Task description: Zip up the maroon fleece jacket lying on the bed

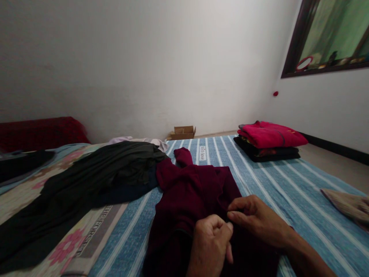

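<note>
A dark maroon garment (pixel 187 192) lies spread on the bed, with one narrow sleeve-like end pointing away from me. My left hand (pixel 211 242) is closed in a pinch over its near part, thumb against curled fingers. Just beyond and to the right, my right hand (pixel 253 217) pinches the same garment, its fingertips close to the left thumb. Whatever small part sits between the fingertips is too dark to make out. The garment's near end falls into shadow at the bottom edge of the view.
Dark green clothing (pixel 95 177) is heaped at the left. A folded stack with a bright pink garment (pixel 268 134) on top stands at the far right of the striped blue sheet (pixel 288 181). Beige cloth (pixel 346 206) lies at the right edge. A cardboard box (pixel 184 132) is by the wall.
</note>
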### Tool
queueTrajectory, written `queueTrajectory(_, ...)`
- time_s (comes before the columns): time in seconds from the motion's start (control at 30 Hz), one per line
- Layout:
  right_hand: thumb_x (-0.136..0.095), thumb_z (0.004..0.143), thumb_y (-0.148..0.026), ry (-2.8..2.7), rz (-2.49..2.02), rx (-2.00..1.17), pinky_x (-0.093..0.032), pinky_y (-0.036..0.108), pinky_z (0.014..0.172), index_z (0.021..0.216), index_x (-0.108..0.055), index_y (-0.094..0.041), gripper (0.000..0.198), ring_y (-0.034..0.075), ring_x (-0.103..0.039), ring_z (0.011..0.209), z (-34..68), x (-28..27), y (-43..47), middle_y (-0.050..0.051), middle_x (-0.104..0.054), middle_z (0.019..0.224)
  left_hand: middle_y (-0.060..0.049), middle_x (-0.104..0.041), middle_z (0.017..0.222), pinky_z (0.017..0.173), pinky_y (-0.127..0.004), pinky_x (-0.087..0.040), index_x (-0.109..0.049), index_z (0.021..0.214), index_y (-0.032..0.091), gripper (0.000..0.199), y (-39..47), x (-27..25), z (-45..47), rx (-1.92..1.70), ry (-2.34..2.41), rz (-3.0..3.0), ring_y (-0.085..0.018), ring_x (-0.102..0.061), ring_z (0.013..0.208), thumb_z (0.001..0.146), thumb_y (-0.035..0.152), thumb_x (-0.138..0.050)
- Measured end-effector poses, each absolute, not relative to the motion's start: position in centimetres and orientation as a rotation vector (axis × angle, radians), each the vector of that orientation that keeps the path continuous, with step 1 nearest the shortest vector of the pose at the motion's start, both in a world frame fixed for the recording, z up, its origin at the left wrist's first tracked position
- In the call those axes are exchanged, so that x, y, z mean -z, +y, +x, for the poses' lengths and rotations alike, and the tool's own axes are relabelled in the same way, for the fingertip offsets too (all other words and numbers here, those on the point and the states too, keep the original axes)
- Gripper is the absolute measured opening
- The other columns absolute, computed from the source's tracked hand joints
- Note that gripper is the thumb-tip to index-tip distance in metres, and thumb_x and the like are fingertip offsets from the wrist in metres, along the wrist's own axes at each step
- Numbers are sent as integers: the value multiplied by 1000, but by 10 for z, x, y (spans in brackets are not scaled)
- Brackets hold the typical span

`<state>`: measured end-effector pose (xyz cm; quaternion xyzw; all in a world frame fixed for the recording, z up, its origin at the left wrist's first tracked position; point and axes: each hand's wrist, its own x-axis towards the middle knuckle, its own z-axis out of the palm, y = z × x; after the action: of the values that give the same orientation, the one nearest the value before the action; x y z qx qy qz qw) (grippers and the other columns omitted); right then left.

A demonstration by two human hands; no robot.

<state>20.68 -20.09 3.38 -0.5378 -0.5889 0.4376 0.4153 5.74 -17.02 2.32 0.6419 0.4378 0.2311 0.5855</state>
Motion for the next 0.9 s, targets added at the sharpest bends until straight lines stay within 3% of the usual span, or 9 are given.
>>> queueTrajectory(0.33,-50,81,-31,-1433,-1353,-984,-29,20,48,63,-53,-14,25,8,-35,54,199,-30,-200,-4,-41,57,6,-39,32,41,-21,-25,-42,49,19,28,-171,-20,60,-634,1027,1469,-7,-32,34,73,31,-47)
queueTrajectory(0.9,-45,85,-28,-1539,-1467,-514,-33,24,56,65,-53,-16,25,11,-45,59,190,-16,-199,-2,-49,60,6,-38,33,41,-21,-25,-41,48,19,28,-171,-19,59,-681,1041,1479,-7,-32,35,73,31,-48)
